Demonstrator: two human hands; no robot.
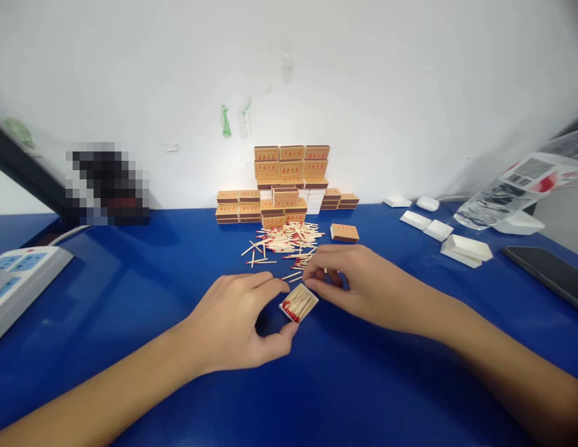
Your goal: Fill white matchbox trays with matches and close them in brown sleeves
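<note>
My left hand [244, 320] pinches a small white matchbox tray [311, 292] between thumb and forefinger, just above or on the blue table. Red-headed matchsticks [300, 303] lie side by side in the tray, heads toward me. At the tray's far right corner is my right hand [347, 276], its fingers curled together; a pale stick end shows between them, most of it hidden. Beyond both hands spreads a loose pile of matchsticks [291, 238], a few strewn at its near edge. One closed matchbox [344, 233] lies right of the pile.
Stacked matchboxes [291, 169] stand against the wall behind the pile. At the right are several white trays [465, 248], a clear plastic bottle [496, 192] lying tilted and a dark phone [544, 273]. A white power strip [32, 279] sits at the left.
</note>
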